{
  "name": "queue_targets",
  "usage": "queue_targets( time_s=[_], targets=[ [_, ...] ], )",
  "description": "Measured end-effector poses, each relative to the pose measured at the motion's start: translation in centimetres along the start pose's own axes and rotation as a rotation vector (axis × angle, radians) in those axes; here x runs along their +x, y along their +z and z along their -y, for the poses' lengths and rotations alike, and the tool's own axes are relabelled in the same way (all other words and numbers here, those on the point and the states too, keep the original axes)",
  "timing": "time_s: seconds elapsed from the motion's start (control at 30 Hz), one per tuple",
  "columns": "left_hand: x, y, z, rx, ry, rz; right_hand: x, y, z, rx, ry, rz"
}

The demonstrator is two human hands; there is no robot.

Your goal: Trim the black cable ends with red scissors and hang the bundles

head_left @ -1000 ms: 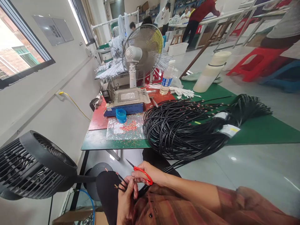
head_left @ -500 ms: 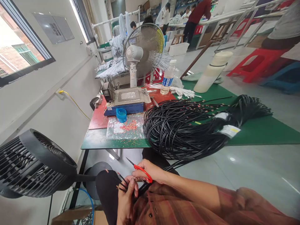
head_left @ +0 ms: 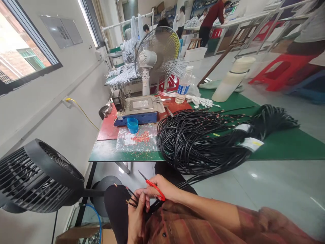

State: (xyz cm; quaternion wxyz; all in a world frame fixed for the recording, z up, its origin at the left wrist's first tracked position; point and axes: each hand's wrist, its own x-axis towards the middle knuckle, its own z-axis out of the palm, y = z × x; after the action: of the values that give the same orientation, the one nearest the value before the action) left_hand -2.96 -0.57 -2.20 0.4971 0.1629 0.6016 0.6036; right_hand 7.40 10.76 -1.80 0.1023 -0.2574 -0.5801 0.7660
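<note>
Over my lap, my left hand [head_left: 138, 210] is closed around several black cables [head_left: 132, 194], whose stripped ends fan out to the left with coppery tips. My right hand [head_left: 157, 187] is closed on red-handled scissors [head_left: 155, 189]; their dark pointed blades angle up and left, away from the cables. The fingertips of both hands meet, and what lies between them is hidden. From the hands, the cables run back toward the big bundle of black cables [head_left: 198, 142] on the green table [head_left: 284, 145].
A clear plastic bag [head_left: 122, 145] with red scraps lies at the table's front edge, beside a blue tape ring [head_left: 132, 125]. Behind are a blue heating device [head_left: 142, 117], a bottle [head_left: 182, 86] and a fan [head_left: 158, 54]. A black fan [head_left: 50, 176] stands at left. People work farther back.
The view has shifted slightly. My right fingers have closed in against my left fingertips, and the scissors have turned a little. Both hands stay over my lap.
</note>
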Motion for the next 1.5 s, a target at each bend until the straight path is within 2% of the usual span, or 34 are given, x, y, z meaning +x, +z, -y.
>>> queue_targets(
  time_s=[0.2,0.43,0.6,0.73,0.87,0.93,1.0,1.27,1.5],
  targets=[
    [-0.2,0.0,-0.2,-0.038,-0.022,-0.041,0.7,0.4,-0.3,0.156,0.012,-0.146],
    [0.0,-0.1,-0.3,-0.025,-0.047,0.07,0.7,0.4,-1.1,0.218,-0.04,-0.024],
    [0.1,0.1,-0.5,-0.039,-0.039,0.053,0.6,0.3,-1.1,0.251,-0.069,-0.026],
    [0.0,0.3,-0.6,-0.114,-0.051,0.003,0.4,0.1,-0.5,0.084,-0.093,-0.088],
    [0.0,0.3,-1.0,-0.276,-0.131,-0.114,0.0,-0.1,-0.1,-0.27,-0.26,-0.238],
    [-0.1,0.3,-1.3,-0.332,-0.172,-0.179,-0.1,-0.1,-0.1,-0.395,-0.35,-0.264],
    [-0.1,0.4,-1.6,-0.366,-0.182,-0.197,-0.2,0.1,-0.1,-0.443,-0.399,-0.265],
    [-0.1,0.7,-1.6,-0.331,-0.168,-0.102,0.1,0.4,0.2,-0.403,-0.42,-0.209],
    [0.0,0.5,-0.8,-0.368,-0.199,-0.155,0.2,0.0,0.0,-0.598,-0.57,-0.157]
  ],
)
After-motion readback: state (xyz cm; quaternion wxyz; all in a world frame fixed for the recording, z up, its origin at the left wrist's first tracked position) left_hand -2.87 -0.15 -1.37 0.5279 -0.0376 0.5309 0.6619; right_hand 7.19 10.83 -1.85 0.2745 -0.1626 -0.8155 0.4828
